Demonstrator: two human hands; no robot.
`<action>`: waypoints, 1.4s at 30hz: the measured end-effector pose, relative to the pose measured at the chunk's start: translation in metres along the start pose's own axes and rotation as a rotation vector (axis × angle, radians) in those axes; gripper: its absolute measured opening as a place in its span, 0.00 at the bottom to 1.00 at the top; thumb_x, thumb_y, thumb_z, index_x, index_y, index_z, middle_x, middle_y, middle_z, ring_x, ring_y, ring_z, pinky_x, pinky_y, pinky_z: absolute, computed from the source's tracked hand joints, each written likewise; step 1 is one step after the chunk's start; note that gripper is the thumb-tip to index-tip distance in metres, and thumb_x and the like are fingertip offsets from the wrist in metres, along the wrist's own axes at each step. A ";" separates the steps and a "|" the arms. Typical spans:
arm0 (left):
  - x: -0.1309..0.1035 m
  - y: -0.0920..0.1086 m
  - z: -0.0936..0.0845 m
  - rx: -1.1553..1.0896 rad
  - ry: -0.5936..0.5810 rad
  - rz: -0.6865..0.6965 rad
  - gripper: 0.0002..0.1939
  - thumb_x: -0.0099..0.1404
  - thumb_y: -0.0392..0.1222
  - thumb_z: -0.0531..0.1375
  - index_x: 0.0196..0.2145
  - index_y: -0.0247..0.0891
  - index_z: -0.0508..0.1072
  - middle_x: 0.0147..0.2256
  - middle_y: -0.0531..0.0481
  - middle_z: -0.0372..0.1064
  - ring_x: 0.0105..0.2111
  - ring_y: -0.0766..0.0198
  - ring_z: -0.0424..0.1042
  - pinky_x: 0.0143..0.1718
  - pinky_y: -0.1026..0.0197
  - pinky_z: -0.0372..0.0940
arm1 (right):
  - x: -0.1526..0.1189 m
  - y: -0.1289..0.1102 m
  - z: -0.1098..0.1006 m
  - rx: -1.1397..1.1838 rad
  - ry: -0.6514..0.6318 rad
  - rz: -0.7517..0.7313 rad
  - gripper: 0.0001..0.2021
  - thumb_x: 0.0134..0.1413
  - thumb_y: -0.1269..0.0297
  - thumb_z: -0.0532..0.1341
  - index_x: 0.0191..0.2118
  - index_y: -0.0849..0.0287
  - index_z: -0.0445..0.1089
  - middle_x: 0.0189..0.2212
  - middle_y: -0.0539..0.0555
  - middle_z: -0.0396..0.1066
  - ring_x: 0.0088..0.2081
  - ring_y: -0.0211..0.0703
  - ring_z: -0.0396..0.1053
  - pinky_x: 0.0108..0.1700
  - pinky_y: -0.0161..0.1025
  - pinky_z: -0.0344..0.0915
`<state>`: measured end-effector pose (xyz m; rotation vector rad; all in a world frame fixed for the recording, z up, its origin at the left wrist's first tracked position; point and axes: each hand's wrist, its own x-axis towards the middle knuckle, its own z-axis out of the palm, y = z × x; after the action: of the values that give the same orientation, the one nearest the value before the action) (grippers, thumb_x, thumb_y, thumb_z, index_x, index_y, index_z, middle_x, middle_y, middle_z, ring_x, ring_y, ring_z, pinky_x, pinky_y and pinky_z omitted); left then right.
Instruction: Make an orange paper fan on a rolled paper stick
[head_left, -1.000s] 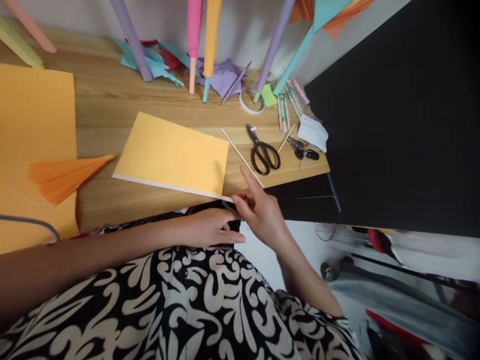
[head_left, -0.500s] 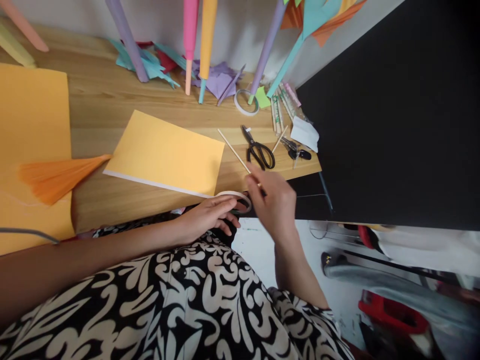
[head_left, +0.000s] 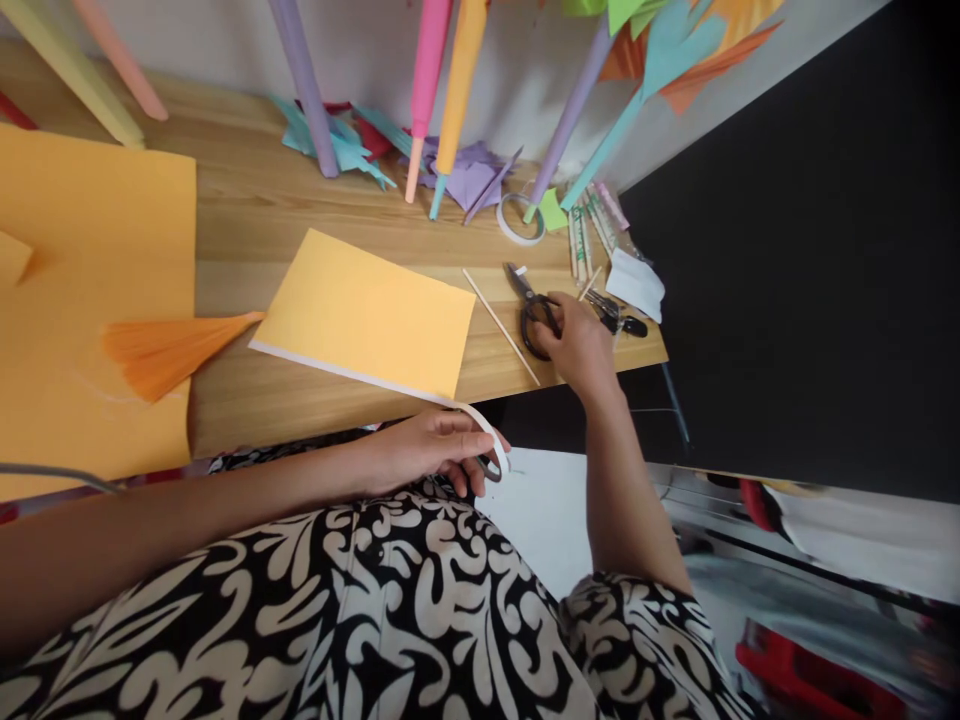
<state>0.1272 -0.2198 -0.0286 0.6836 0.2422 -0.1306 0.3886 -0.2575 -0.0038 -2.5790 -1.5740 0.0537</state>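
Head view: yellow sheet [head_left: 367,310] lies flat on the wooden table [head_left: 232,220] – landmark for everything below. White tape strip [head_left: 352,376] runs along its near edge and on past the near right corner to a tape roll [head_left: 501,458], which hangs just beyond that corner, off the table edge. Left hand [head_left: 435,448] is at the same corner, thumb pressed on the roll, other fingers curled behind it – pinching the roll. Right hand [head_left: 589,345] is right of the sheet, thumb and fingers at the handle loops of the black scissors [head_left: 531,298]; fingers bent, cannot tell if they are closed on the handles. Scissors lie on the table, blades toward the far side. Thin stick [head_left: 501,328] sits between sheet and scissors, touching neither. Orange tassel [head_left: 180,350] is left of the sheet, its tip near the sheet's left edge, its fringe on a larger yellow sheet [head_left: 112,220]. Second tape ring [head_left: 517,238] lies beyond the sheet's far right corner.
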 end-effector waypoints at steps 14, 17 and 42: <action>-0.012 0.025 -0.014 -0.101 -0.127 0.105 0.12 0.72 0.44 0.57 0.42 0.32 0.77 0.45 0.37 0.76 0.34 0.64 0.76 0.33 0.65 0.68 | -0.135 -0.022 0.001 0.726 0.057 0.064 0.30 0.55 0.60 0.65 0.64 0.52 0.63 0.39 0.53 0.69 0.37 0.43 0.68 0.37 0.40 0.68; -0.012 0.023 -0.016 -0.182 -0.156 0.098 0.11 0.72 0.42 0.57 0.43 0.32 0.76 0.49 0.37 0.75 0.37 0.63 0.77 0.36 0.64 0.70 | -0.161 -0.032 0.014 0.596 0.062 0.068 0.29 0.57 0.63 0.63 0.64 0.51 0.63 0.36 0.51 0.68 0.32 0.41 0.64 0.34 0.39 0.66; 0.023 0.020 0.020 -0.609 -0.269 0.153 0.14 0.74 0.33 0.51 0.48 0.31 0.75 0.48 0.41 0.76 0.48 0.58 0.77 0.53 0.55 0.66 | -0.182 -0.078 0.075 0.763 0.134 0.373 0.27 0.48 0.60 0.65 0.56 0.57 0.65 0.47 0.62 0.73 0.51 0.57 0.72 0.38 0.44 0.73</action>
<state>0.1569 -0.2181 -0.0070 0.0736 -0.0351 0.0024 0.2292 -0.3771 -0.0747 -2.1437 -0.7798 0.4149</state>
